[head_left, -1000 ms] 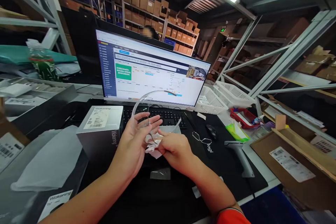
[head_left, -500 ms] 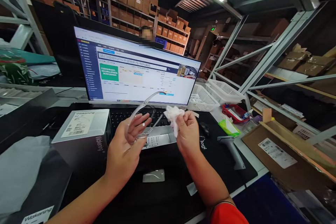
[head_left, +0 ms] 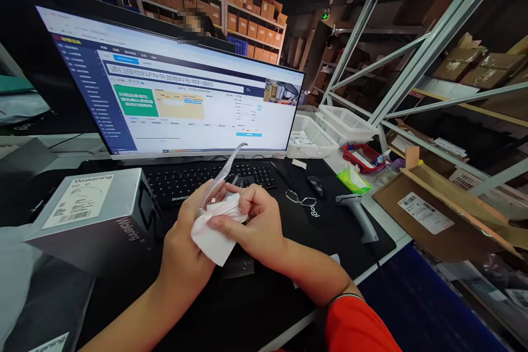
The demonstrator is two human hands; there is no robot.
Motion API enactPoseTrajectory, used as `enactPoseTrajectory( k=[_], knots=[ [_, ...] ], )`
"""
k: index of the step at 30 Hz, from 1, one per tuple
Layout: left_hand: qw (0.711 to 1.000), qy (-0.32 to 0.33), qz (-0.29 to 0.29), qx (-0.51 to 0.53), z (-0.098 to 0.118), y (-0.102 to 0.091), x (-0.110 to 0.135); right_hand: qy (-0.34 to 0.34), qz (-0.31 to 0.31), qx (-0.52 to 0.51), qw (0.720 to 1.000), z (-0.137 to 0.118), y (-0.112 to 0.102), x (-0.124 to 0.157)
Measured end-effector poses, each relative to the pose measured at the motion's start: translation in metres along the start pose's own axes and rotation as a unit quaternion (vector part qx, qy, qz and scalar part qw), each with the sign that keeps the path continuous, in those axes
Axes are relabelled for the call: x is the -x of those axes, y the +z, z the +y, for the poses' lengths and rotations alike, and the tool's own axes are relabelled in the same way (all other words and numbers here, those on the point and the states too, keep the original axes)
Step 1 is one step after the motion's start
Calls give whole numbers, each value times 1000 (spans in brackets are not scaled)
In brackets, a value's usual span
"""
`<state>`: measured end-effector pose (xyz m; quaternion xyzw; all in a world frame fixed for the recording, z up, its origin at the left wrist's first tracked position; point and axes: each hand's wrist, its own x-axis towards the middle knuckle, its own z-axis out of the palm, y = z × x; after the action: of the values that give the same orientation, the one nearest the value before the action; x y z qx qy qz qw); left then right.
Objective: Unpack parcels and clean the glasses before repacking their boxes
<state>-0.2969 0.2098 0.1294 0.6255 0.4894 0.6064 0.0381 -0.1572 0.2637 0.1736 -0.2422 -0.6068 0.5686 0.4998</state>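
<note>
My left hand (head_left: 183,236) is closed around a pair of clear-framed glasses (head_left: 226,168), one temple of which sticks up toward the monitor. A crumpled white tissue (head_left: 218,228) is pinched in my right hand (head_left: 262,225) and pressed against the glasses. The tissue covers most of the frame and lenses, and the left fingers are partly hidden behind it. Left of my hands stands a silver Wakening box (head_left: 94,220) with a label on top. A second pair of glasses (head_left: 301,198) lies on the black desk mat, right of the keyboard (head_left: 177,181).
A large monitor (head_left: 185,99) stands behind the keyboard. On the right are a mouse (head_left: 315,186), a barcode scanner (head_left: 358,214), a green tissue pack (head_left: 353,180), white baskets (head_left: 311,140), a red tray (head_left: 363,157) and an open cardboard box (head_left: 437,220). A person's head shows above the monitor.
My right hand has moved left, bringing the tissue onto the glasses in my left hand. The view has shifted closer, and the second pair of glasses now shows fully.
</note>
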Motion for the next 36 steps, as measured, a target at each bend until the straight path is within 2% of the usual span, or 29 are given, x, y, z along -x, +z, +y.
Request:
enactPoseTrajectory(
  k=[3, 7, 10, 12, 14, 17, 19, 21, 23, 26, 28, 30, 33, 36],
  knots=[
    [998, 27, -6, -58, -1, 4, 2, 52, -4, -41, 998, -3, -7, -10],
    [995, 36, -16, -94, -3, 13, 4, 84, 58, -119, 988, -8, -16, -24],
    [994, 19, -12, -111, -7, 11, 5, 50, 79, -107, 990, -4, -10, -20],
    [993, 23, -17, -112, -8, 5, 4, 2, 68, -51, 996, 3, -1, -11],
    [992, 31, -23, -117, -9, 0, 2, -17, 41, -16, 999, 8, 4, -6],
    [986, 44, -31, -156, -9, 2, 0, 44, 17, -58, 997, 7, -2, -15],
    [983, 45, -33, -174, -8, 8, 1, 98, 25, -114, 988, 2, -13, -27],
    [984, 37, -38, -172, -9, 13, 2, 120, 42, -158, 979, -1, -21, -36],
    [985, 22, -40, -169, -11, 12, 2, 101, 59, -155, 981, 1, -20, -35],
    [989, 19, -42, -140, -15, 4, -1, 30, 60, -56, 996, 9, -6, -20],
    [991, 37, -48, -118, -15, 0, -4, 7, 46, -13, 999, 12, 0, -12],
    [989, 50, -47, -127, -13, 1, -5, 27, 44, -43, 998, 10, -1, -14],
    [983, 36, -48, -172, -8, 9, -3, 87, 67, -142, 984, 5, -11, -27],
    [980, 30, -51, -190, -5, 11, -3, 83, 98, -162, 978, 6, -11, -27]
  ],
)
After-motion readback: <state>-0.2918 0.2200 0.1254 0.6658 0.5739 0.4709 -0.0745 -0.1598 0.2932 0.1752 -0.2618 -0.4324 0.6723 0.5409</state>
